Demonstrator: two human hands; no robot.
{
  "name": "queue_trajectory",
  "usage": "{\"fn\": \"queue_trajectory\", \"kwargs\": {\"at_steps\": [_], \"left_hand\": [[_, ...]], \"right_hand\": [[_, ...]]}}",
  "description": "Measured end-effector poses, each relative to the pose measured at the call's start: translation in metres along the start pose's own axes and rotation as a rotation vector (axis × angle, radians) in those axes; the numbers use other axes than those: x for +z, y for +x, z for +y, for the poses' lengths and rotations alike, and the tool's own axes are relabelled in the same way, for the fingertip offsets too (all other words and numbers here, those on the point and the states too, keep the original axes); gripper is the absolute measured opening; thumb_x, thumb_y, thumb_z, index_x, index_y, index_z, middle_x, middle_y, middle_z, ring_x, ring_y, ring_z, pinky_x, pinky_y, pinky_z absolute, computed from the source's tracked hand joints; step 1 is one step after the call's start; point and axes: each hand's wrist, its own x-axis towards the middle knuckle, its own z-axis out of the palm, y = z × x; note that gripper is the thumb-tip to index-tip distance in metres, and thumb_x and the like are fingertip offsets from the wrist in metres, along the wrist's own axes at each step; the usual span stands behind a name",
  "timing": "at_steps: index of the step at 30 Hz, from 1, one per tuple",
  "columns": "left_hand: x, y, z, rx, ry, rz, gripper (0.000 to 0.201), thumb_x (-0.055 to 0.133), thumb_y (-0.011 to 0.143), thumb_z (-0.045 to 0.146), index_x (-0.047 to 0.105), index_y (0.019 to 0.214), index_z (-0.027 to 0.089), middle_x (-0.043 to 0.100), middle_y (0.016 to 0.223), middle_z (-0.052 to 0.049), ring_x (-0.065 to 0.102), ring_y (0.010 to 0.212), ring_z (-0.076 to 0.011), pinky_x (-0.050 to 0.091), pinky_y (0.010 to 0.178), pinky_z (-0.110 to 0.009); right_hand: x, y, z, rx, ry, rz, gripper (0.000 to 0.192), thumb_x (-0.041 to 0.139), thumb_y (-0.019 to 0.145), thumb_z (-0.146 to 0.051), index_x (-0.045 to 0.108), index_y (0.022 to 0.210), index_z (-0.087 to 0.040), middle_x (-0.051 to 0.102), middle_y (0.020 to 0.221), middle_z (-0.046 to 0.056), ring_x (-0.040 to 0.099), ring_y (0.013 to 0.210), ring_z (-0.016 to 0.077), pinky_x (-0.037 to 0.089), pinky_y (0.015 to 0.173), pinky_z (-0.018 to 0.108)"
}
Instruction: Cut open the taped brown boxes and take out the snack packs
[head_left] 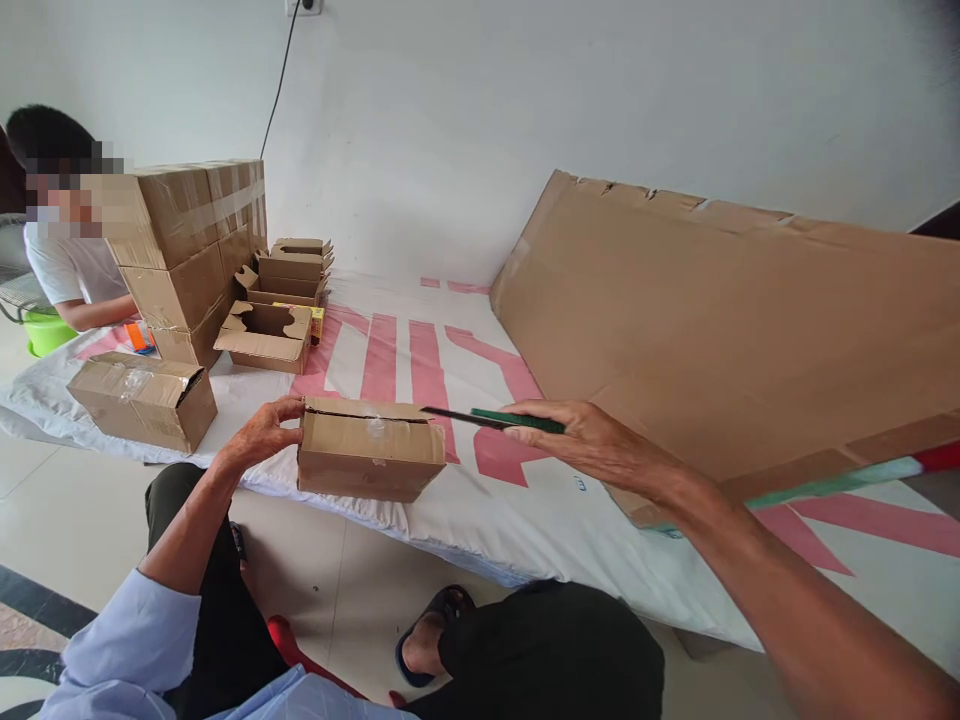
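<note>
Two hands work on one small box [370, 450] at the near edge of the white sheet [420, 350]: the left hand [259, 432] wraps its end, likely to steady it, while the right hand [592, 440] is closed around a green-handled knife [491, 418] whose blade points at the taped top seam. That box is closed, contents hidden. Farther left sit another sealed box [142, 398], open empty-looking cartons [281, 300], and a taped stack [195, 250] beside a seated person [67, 260].

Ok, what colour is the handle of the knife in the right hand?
Green handle on the knife, held in the right hand, blade dark; the head view shows it.
</note>
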Motion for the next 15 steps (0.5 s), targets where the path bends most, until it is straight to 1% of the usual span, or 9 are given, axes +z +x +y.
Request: {"fn": "queue_trajectory", "kwargs": {"at_steps": [1, 3, 5, 7, 9, 11, 13, 15], "left_hand": [[0.000, 0.001, -0.001, -0.001, -0.010, -0.009, 0.039, 0.082, 0.080, 0.029, 0.086, 0.118, 0.023, 0.070, 0.149, -0.009, 0.063, 0.139, -0.0343, 0.044, 0.125, -0.050], [-0.001, 0.002, -0.001, 0.003, -0.020, -0.032, 0.042, 0.083, 0.080, 0.029, 0.084, 0.122, 0.023, 0.069, 0.150, -0.009, 0.063, 0.140, -0.0345, 0.044, 0.125, -0.050], [-0.002, 0.002, 0.001, 0.021, -0.015, -0.055, 0.045, 0.084, 0.080, 0.028, 0.083, 0.125, 0.024, 0.070, 0.149, -0.010, 0.062, 0.141, -0.0349, 0.043, 0.125, -0.050], [-0.003, 0.001, 0.003, 0.038, 0.003, -0.077, 0.046, 0.085, 0.081, 0.028, 0.082, 0.127, 0.025, 0.069, 0.149, -0.009, 0.061, 0.142, -0.0351, 0.044, 0.125, -0.050], [-0.004, -0.001, 0.006, 0.035, 0.018, -0.095, 0.050, 0.086, 0.082, 0.031, 0.079, 0.131, 0.026, 0.067, 0.151, -0.009, 0.060, 0.142, -0.0355, 0.047, 0.122, -0.050], [-0.005, -0.002, 0.006, 0.017, 0.023, -0.112, 0.056, 0.087, 0.083, 0.037, 0.076, 0.137, 0.027, 0.065, 0.153, -0.011, 0.058, 0.143, -0.0364, 0.052, 0.116, -0.049], [-0.007, -0.003, 0.006, 0.002, 0.027, -0.131, 0.064, 0.088, 0.083, 0.042, 0.071, 0.143, 0.027, 0.064, 0.153, -0.012, 0.056, 0.144, -0.0371, 0.056, 0.109, -0.048], [-0.008, -0.003, 0.004, -0.010, 0.045, -0.152, 0.073, 0.090, 0.082, 0.047, 0.067, 0.149, 0.028, 0.062, 0.155, -0.013, 0.054, 0.146, -0.0380, 0.057, 0.107, -0.048]], "right_hand": [[0.008, -0.008, 0.013, 0.028, 0.043, 0.079, 0.050, 0.060, 0.094, -0.067, 0.081, 0.115, -0.027, 0.079, 0.092, 0.005, 0.069, 0.079, 0.0266, 0.055, 0.069, 0.037], [0.035, -0.020, 0.041, 0.079, 0.068, 0.209, 0.051, 0.056, 0.096, -0.063, 0.077, 0.122, -0.024, 0.077, 0.091, 0.005, 0.069, 0.082, 0.0267, 0.056, 0.072, 0.037], [0.073, -0.029, 0.065, 0.180, 0.024, 0.330, 0.046, 0.048, 0.098, -0.053, 0.076, 0.118, -0.022, 0.077, 0.092, 0.007, 0.070, 0.086, 0.0272, 0.057, 0.076, 0.037], [0.113, -0.034, 0.083, 0.330, -0.102, 0.396, 0.039, 0.046, 0.095, -0.040, 0.075, 0.113, -0.022, 0.078, 0.095, 0.009, 0.071, 0.090, 0.0275, 0.057, 0.081, 0.038], [0.145, -0.038, 0.092, 0.380, -0.145, 0.408, 0.036, 0.048, 0.091, -0.034, 0.074, 0.112, -0.020, 0.076, 0.096, 0.011, 0.071, 0.095, 0.0298, 0.057, 0.085, 0.040], [0.165, -0.041, 0.095, 0.401, -0.168, 0.422, 0.037, 0.050, 0.091, -0.030, 0.074, 0.117, -0.018, 0.075, 0.101, 0.014, 0.069, 0.101, 0.0317, 0.056, 0.092, 0.044], [0.177, -0.043, 0.093, 0.417, -0.231, 0.432, 0.038, 0.050, 0.095, -0.029, 0.072, 0.123, -0.016, 0.074, 0.108, 0.018, 0.066, 0.106, 0.0331, 0.053, 0.097, 0.047], [0.182, -0.044, 0.089, 0.431, -0.327, 0.422, 0.038, 0.050, 0.098, -0.029, 0.070, 0.127, -0.014, 0.072, 0.114, 0.021, 0.064, 0.109, 0.0349, 0.051, 0.098, 0.050]]}}
